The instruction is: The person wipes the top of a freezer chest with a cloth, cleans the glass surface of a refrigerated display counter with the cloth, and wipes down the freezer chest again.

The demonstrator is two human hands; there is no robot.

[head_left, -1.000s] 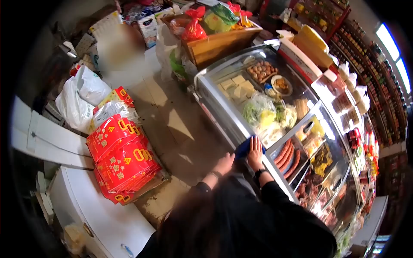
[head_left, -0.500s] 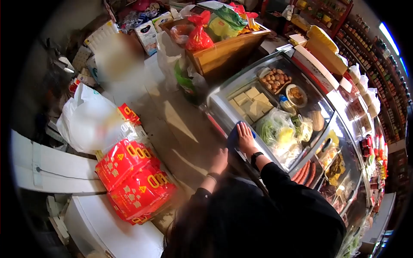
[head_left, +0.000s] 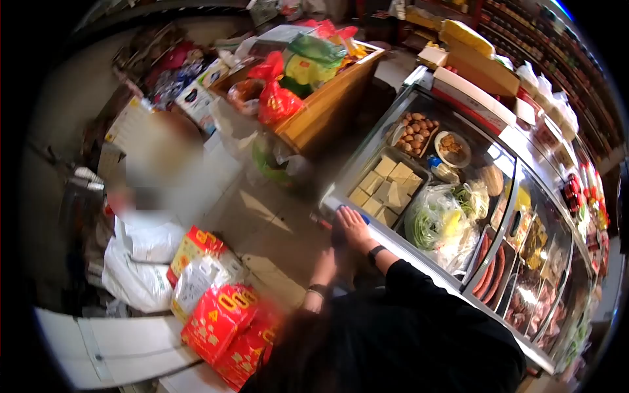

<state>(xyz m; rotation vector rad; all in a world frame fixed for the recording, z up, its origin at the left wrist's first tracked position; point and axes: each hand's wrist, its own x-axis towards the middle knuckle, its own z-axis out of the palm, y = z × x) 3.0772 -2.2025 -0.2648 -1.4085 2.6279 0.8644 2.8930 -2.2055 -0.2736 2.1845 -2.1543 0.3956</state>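
My right hand (head_left: pixel 356 230) presses a blue cloth (head_left: pixel 364 219) against the near metal rim of a glass display case (head_left: pixel 452 278). Its fingers lie over the cloth, and a dark band circles the wrist. My left hand (head_left: pixel 324 267) hangs lower and to the left, apart from the rim, with a band at its wrist; its fingers are too blurred to read. Under the glass, closest to my right hand, is a tray of pale tofu blocks (head_left: pixel 386 185). Bagged green vegetables (head_left: pixel 429 223) lie beside it, with eggs (head_left: pixel 416 133) behind.
Sausages (head_left: pixel 491 267) and meat (head_left: pixel 527 301) fill the case's right part. A wooden box (head_left: pixel 327 105) with bags stands beyond the floor gap. Red packages (head_left: pixel 219 321) and white bags (head_left: pixel 141 268) are on the left. Cartons (head_left: pixel 472 95) line the case's far side.
My right hand and the blue cloth have slid along the rim toward the case's left corner. My left hand has moved slightly down and left. The camera view has shifted too.
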